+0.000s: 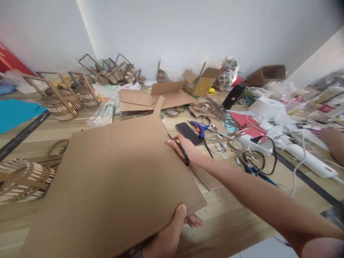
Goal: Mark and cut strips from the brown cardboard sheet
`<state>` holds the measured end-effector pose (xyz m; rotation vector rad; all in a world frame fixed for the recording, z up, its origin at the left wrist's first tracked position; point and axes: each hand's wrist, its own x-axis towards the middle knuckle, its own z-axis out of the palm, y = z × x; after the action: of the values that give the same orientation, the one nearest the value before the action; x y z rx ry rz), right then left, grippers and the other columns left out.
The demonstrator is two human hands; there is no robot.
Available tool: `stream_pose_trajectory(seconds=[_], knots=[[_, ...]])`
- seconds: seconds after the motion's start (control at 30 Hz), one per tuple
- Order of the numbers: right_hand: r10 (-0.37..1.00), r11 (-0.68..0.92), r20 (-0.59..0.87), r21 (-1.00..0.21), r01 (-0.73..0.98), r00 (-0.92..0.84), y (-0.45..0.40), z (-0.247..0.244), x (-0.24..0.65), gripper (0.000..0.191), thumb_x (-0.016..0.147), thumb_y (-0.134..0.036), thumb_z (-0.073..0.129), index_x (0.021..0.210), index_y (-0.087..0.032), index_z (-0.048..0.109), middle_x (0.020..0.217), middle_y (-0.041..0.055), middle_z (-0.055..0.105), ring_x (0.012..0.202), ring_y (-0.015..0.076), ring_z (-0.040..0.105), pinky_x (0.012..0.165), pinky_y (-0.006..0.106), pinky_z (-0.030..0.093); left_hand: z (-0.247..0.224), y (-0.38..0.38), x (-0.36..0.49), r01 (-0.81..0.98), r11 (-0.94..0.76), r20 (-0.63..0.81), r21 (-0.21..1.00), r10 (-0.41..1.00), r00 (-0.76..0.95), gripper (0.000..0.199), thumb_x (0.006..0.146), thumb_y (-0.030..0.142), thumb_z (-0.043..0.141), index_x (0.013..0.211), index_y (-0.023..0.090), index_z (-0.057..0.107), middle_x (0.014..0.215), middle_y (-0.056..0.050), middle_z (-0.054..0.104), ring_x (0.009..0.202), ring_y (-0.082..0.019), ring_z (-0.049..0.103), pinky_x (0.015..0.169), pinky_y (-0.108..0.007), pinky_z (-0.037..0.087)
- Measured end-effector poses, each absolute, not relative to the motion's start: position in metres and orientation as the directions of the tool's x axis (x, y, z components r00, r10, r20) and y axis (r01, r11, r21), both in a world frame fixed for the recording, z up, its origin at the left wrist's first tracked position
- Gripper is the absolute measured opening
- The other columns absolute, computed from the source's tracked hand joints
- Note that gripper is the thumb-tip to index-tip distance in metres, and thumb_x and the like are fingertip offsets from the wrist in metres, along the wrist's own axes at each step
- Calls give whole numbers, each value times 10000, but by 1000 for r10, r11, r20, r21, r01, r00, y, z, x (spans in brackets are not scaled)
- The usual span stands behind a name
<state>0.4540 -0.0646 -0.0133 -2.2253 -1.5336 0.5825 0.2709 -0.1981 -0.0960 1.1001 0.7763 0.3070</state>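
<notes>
A large sheet of brown cardboard (115, 172) fills the near left of the view, tilted over the table. My left hand (172, 227) grips its near right edge, thumb on top and fingers underneath. My right hand (188, 148) is closed round black-handled scissors (183, 153) at the sheet's right edge; the blades are mostly hidden. Above them, a narrow strip of cardboard (158, 105) juts from the sheet's far corner. Just beyond my right hand lie a black phone (188, 133) and a blue glue gun (200, 128).
Small woven baskets (60, 104) stand at the left, with another basket (25, 179) nearer. Flattened cardboard (137, 98) and an open carton (201, 81) lie behind. Pliers (259, 173), cables and a white power strip (309, 159) crowd the right. Another person's hand (333, 141) shows at the right edge.
</notes>
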Motion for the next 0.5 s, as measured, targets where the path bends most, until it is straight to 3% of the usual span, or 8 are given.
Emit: stream_pose_trajectory(seconds=[0.2, 0.33, 0.5], knots=[[943, -328, -117, -497, 804, 312, -64, -12, 452, 491, 989, -513, 502, 1276, -123, 584, 1146, 172, 740, 1093, 281, 689, 906, 328, 494, -85, -195, 269, 164, 428, -406, 889, 571, 713, 776, 907, 789, 269, 798, 205, 768, 963, -65, 784, 1038, -276, 675, 1094, -399, 447], [945, -322, -113, -484, 814, 307, -64, -13, 453, 477, 983, -488, 533, 1289, -126, 581, 1156, 175, 739, 1117, 283, 681, 923, 329, 484, -89, -196, 270, 147, 423, -395, 894, 591, 704, 770, 915, 785, 279, 804, 206, 774, 960, -59, 783, 1055, -276, 666, 1121, -402, 415], [938, -345, -166, -478, 808, 303, -61, -15, 459, 508, 947, -547, 585, 1228, -127, 640, 1065, 155, 762, 1026, 269, 712, 840, 284, 497, -102, -199, 274, 101, 506, -420, 857, 571, 706, 803, 893, 819, 296, 852, 167, 762, 954, -94, 773, 1047, -283, 668, 1113, -434, 416]])
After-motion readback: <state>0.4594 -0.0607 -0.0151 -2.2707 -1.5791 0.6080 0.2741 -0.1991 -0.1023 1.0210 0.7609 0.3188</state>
